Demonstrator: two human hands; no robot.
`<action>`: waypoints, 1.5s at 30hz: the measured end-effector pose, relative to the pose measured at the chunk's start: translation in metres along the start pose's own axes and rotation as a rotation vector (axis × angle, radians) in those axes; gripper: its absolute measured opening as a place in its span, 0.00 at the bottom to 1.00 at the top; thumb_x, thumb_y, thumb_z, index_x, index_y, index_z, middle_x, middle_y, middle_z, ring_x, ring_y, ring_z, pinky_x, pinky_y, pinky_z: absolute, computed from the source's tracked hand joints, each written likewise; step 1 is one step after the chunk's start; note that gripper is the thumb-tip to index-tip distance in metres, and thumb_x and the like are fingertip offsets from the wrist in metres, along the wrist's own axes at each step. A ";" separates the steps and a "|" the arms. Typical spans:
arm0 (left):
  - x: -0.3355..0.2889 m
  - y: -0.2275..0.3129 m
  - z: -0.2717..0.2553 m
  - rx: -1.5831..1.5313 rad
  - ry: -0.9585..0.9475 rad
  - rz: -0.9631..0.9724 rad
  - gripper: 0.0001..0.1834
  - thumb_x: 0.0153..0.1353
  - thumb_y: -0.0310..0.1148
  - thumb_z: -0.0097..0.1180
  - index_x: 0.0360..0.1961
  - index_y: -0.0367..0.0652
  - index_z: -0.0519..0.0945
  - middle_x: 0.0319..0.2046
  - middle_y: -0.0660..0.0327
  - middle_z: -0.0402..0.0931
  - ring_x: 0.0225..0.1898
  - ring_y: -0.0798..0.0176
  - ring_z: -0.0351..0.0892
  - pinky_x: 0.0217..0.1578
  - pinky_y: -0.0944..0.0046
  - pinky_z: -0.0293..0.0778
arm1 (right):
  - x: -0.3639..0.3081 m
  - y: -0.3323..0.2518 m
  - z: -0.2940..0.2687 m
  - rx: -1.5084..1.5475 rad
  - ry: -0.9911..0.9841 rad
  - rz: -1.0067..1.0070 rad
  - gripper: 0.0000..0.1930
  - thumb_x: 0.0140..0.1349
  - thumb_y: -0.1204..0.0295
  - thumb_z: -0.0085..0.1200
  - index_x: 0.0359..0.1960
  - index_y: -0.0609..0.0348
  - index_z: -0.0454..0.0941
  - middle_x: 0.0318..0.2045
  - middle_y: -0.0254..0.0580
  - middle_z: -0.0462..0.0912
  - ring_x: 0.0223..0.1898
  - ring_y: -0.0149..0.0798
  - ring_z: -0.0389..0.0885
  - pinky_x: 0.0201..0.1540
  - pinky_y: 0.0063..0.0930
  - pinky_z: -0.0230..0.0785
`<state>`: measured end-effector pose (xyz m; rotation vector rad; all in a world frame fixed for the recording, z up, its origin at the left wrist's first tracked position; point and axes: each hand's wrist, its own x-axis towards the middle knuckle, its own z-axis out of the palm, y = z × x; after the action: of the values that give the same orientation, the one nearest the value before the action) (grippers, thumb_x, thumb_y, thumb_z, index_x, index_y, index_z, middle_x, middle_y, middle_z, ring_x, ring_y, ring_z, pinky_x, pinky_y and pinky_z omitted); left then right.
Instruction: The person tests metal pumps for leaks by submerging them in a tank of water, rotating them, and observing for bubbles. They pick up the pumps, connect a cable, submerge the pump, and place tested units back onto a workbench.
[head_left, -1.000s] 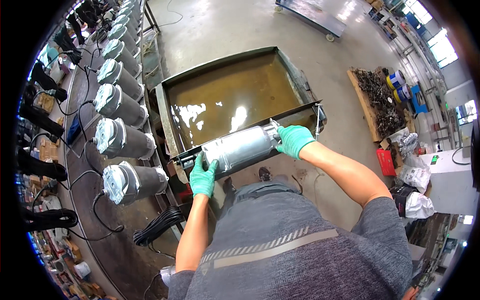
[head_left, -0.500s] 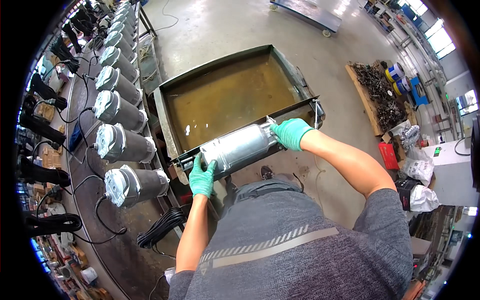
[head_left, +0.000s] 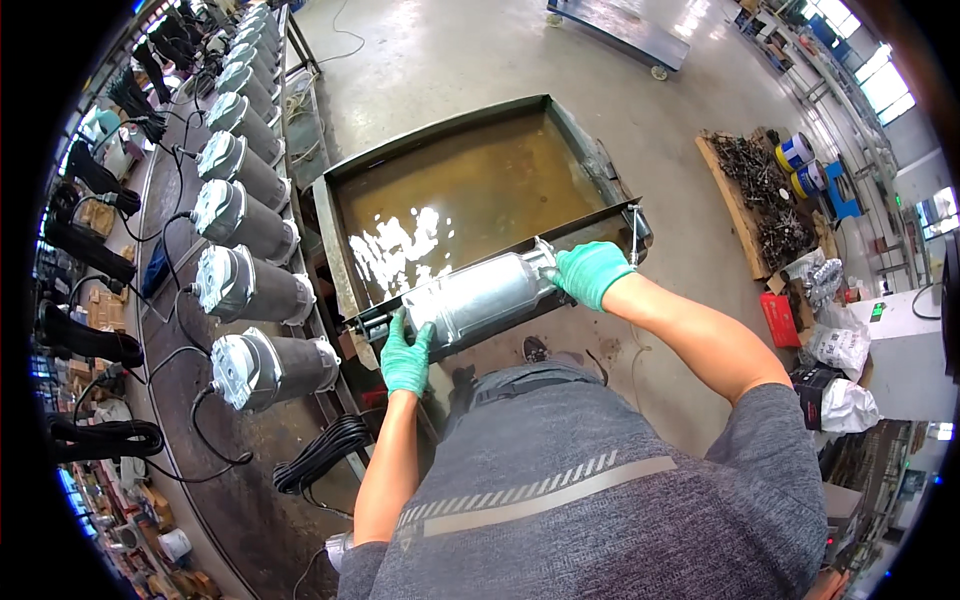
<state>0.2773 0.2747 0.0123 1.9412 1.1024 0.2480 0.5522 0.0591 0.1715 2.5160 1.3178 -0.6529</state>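
Note:
A silver metal cylinder (head_left: 487,293) lies lengthwise along the near edge of a water-filled metal tank (head_left: 440,124), its right end a little farther away. My left hand (head_left: 406,362), in a green glove, grips the cylinder's left end from the near side, thumb and fingers apart on its surface. At the other end, my right hand (head_left: 592,273), also gloved in green, is closed round the end part; the fingertips are partly hidden. A narrow dark rail (head_left: 590,216) runs along the tank's near side behind the cylinder.
Several grey motor-like cylinders (head_left: 272,368) with black cables stand in a row on the long bench (head_left: 200,500) at left. A coiled black cable (head_left: 322,455) lies at its near edge. A wooden pallet (head_left: 735,205) of metal parts and a blue cart (head_left: 625,30) sit on the floor.
Bright rippled reflections have spread over the water at the tank's left. Both hands keep their hold on the cylinder, which has hardly moved; the view has shifted slightly.

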 end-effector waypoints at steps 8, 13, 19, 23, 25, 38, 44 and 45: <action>0.000 0.001 0.002 0.016 0.024 0.031 0.38 0.62 0.47 0.70 0.71 0.50 0.72 0.59 0.43 0.80 0.60 0.42 0.80 0.61 0.51 0.74 | 0.009 0.010 0.037 -0.093 0.334 -0.189 0.14 0.71 0.60 0.50 0.41 0.58 0.82 0.38 0.54 0.87 0.39 0.55 0.88 0.41 0.50 0.79; -0.001 0.002 0.001 0.033 0.029 0.022 0.38 0.61 0.47 0.70 0.71 0.51 0.72 0.59 0.42 0.80 0.60 0.41 0.80 0.60 0.51 0.74 | -0.009 -0.004 0.010 0.063 0.156 0.012 0.11 0.65 0.68 0.55 0.44 0.59 0.80 0.36 0.52 0.86 0.37 0.57 0.88 0.39 0.50 0.80; 0.000 0.000 0.002 0.015 0.032 0.049 0.38 0.61 0.48 0.70 0.71 0.51 0.72 0.59 0.42 0.80 0.60 0.40 0.80 0.60 0.50 0.74 | -0.005 0.000 0.020 0.007 0.209 -0.047 0.13 0.67 0.70 0.52 0.48 0.61 0.81 0.40 0.56 0.88 0.42 0.55 0.89 0.42 0.49 0.81; 0.000 -0.003 0.002 0.037 0.035 0.044 0.38 0.62 0.48 0.69 0.71 0.51 0.72 0.59 0.42 0.79 0.60 0.40 0.79 0.60 0.50 0.73 | -0.003 0.000 0.025 0.108 0.257 -0.096 0.12 0.66 0.70 0.54 0.48 0.61 0.80 0.38 0.56 0.87 0.39 0.57 0.88 0.41 0.51 0.80; -0.001 -0.005 0.001 0.033 0.036 0.041 0.38 0.62 0.48 0.69 0.71 0.51 0.72 0.60 0.42 0.79 0.61 0.40 0.79 0.60 0.51 0.73 | -0.005 -0.002 0.025 0.227 0.291 -0.075 0.13 0.65 0.66 0.56 0.47 0.60 0.78 0.37 0.55 0.85 0.36 0.58 0.87 0.39 0.51 0.78; -0.005 0.019 -0.003 -0.016 -0.033 -0.057 0.37 0.64 0.39 0.69 0.72 0.42 0.69 0.62 0.43 0.77 0.62 0.52 0.78 0.63 0.57 0.71 | 0.009 0.018 0.034 -0.138 0.496 -0.487 0.08 0.54 0.77 0.58 0.36 0.58 0.84 0.41 0.50 0.82 0.42 0.51 0.82 0.47 0.41 0.78; -0.002 0.005 0.000 -0.016 -0.002 -0.004 0.37 0.64 0.40 0.69 0.72 0.45 0.70 0.60 0.42 0.79 0.60 0.48 0.79 0.61 0.55 0.73 | 0.009 0.027 0.039 -0.108 0.572 -0.547 0.06 0.55 0.75 0.57 0.34 0.56 0.84 0.39 0.45 0.82 0.41 0.48 0.82 0.45 0.40 0.78; -0.002 0.006 0.000 -0.024 -0.002 0.004 0.38 0.63 0.43 0.69 0.72 0.46 0.70 0.59 0.41 0.79 0.60 0.44 0.80 0.60 0.53 0.73 | 0.008 0.026 0.040 -0.098 0.593 -0.551 0.06 0.55 0.75 0.57 0.33 0.56 0.84 0.39 0.44 0.82 0.41 0.48 0.82 0.45 0.40 0.78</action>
<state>0.2797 0.2713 0.0174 1.9225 1.0891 0.2601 0.5661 0.0341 0.1322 2.3474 2.2165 0.1095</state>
